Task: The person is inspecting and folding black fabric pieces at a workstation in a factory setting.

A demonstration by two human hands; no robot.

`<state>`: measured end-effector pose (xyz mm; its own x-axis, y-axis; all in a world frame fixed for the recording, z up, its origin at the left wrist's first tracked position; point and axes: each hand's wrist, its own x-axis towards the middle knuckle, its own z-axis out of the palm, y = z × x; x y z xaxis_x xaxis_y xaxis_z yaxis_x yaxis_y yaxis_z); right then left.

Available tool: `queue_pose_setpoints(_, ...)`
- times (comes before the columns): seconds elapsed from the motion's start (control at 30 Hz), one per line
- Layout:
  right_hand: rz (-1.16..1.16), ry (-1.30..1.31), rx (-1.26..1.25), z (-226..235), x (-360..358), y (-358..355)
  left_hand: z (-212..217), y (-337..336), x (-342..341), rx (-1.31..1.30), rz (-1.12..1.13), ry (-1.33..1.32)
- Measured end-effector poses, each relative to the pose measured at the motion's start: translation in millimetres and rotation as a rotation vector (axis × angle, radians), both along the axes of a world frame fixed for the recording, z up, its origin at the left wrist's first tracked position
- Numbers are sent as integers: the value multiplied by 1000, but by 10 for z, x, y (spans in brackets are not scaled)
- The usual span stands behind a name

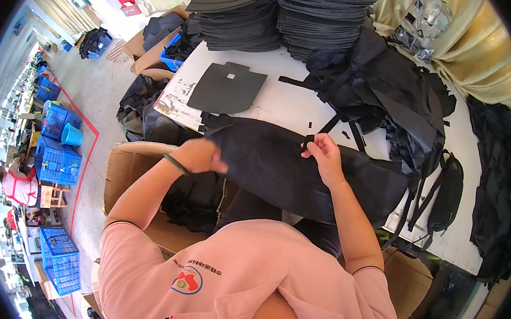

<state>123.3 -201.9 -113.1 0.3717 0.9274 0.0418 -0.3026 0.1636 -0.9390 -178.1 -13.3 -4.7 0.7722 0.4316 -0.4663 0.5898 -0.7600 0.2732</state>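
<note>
A large black fabric piece [267,149] lies in front of me, draped over the near edge of the white table [290,103]. My right hand [327,161] is closed in a pinch on a short black strap [308,140] above the middle of the fabric. My left hand [200,156] is at the left end of the fabric, its thumb toward the cloth. Its fingers are partly hidden and smeared, so I cannot see whether they grip it. A flat black panel [226,93] with a small square hole rests on the table beyond the fabric.
Tall stacks of black panels [235,17] stand at the back. Heaped black fabric with straps [375,84] covers the table's right side, near a small black pouch [447,192]. An open cardboard box [119,176] stands left of me. Blue crates [57,160] and a seated person [20,187] are farther left.
</note>
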Motion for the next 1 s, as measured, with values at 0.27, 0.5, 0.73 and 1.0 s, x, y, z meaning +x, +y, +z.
queue_pose_setpoints(0.27, -86, -25, -105, 173, -71, 66, -694, 549, 1001, 652, 157, -537)
queue_pose_setpoints(0.5, -77, -185, -71, 514, -88, 116, -408, 672, 1011, 442, 299, -576)
queue_pose_setpoints(0.73, -330, -670, 74, 815, -49, 481, 860, -179, 826, 72, 247, -997)
queue_pose_setpoints(1.0, -311, -594, -21, 802, -87, 411, 1111, -566, 812, -27, 144, -950)
